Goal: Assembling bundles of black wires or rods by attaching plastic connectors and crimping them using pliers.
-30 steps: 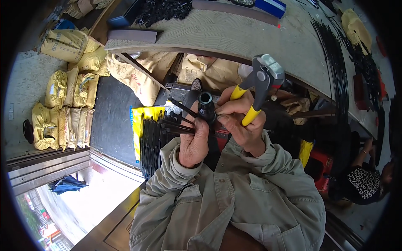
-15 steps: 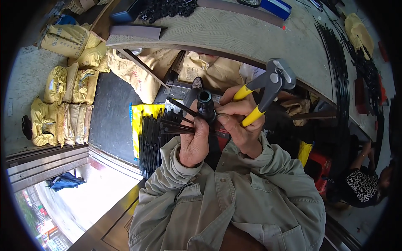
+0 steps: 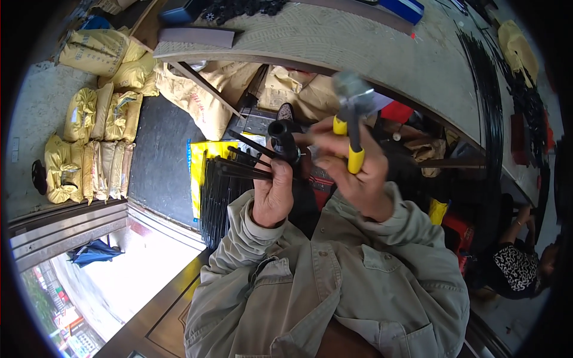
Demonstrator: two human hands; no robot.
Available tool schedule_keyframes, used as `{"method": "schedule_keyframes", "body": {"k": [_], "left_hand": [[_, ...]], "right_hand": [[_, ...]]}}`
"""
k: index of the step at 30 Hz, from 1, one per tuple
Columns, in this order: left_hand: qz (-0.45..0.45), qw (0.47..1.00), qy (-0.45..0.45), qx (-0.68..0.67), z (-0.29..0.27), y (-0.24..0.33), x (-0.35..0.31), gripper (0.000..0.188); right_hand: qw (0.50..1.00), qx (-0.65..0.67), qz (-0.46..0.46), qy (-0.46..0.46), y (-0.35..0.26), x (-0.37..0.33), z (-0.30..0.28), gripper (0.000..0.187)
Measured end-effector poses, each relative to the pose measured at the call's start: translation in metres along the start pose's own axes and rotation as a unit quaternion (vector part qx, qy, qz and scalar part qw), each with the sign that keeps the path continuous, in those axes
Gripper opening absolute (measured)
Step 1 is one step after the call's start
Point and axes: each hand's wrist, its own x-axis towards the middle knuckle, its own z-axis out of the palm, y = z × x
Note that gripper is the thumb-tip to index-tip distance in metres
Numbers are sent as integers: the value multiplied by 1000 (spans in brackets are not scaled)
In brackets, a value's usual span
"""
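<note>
My left hand [image 3: 274, 197] is closed around a black tubular part [image 3: 283, 142], its hollow end tilted up toward me. Several thin black rods [image 3: 242, 169] stick out to the left from between the same fingers and thumb. Just to the right, my right hand [image 3: 365, 186] grips yellow-handled end-cutting pincers [image 3: 356, 156] by the handles. The grey pincer head points up and away and is smeared by motion. The right fingertips are close to the tubular part; whether they touch it is hard to tell. A thin wire-like piece seems to show at the tube's side.
A bundle of long black rods [image 3: 218, 203] stands by a yellow sack [image 3: 198, 173] left of my lap. Ahead is a workbench [image 3: 286, 36] with another rod bundle [image 3: 477, 89]. Filled sacks [image 3: 83, 116] are stacked at left. A person [image 3: 516, 262] sits at far right.
The pincers have swung up and to the left, their handles now closer together. My right hand has turned and moved slightly right; the left hand and tubular part have shifted slightly left.
</note>
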Motion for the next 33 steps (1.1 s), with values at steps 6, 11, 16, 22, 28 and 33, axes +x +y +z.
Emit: {"method": "schedule_keyframes", "body": {"k": [6,11,16,22,28,33], "left_hand": [[-1,999,-34,8,-21,4,8,48],[-45,999,-11,25,-13,5,-5,51],[-43,998,-43,13,-13,2,-1,53],[-27,998,-55,6,-13,0,2,53],[-60,996,-25,69,-9,7,-7,49],[-102,977,60,176,3,7,-7,75]], "right_hand": [[865,-437,-193,-158,-10,3,-68,17],[805,-510,-189,-236,-14,7,-70,18],[756,-579,-235,-193,-19,19,-68,15],[716,-621,-253,-197,-30,26,-69,15],[679,-634,-232,-288,-43,25,-73,18],[758,-515,-154,-369,-23,23,-73,20]]}}
